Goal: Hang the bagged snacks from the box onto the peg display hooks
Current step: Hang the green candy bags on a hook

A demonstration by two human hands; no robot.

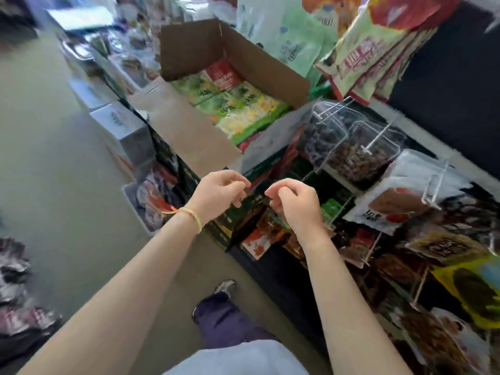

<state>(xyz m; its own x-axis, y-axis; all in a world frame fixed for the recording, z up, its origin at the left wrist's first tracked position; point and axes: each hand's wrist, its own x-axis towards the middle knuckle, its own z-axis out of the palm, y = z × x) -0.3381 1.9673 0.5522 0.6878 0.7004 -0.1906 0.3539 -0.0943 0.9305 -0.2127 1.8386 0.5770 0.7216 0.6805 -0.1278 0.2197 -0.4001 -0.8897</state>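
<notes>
Cardboard flaps stand open on the box [189, 131], so the green-and-yellow bagged snacks [243, 109] lie flat inside, easy to lift by their tops. My left hand [220, 190] and right hand [293, 203] hover just short of it — both empty, fingers loosely curled, holding nothing. White peg hooks [378, 136] jut out to my right, near the box — a short carry, I reckon.

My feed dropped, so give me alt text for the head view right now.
Both hands are empty with fingers loosely curled, left hand and right hand raised side by side below an open cardboard box of green and yellow snack bags. To the right, bagged snacks hang on white peg hooks; the picture is motion-blurred.
</notes>
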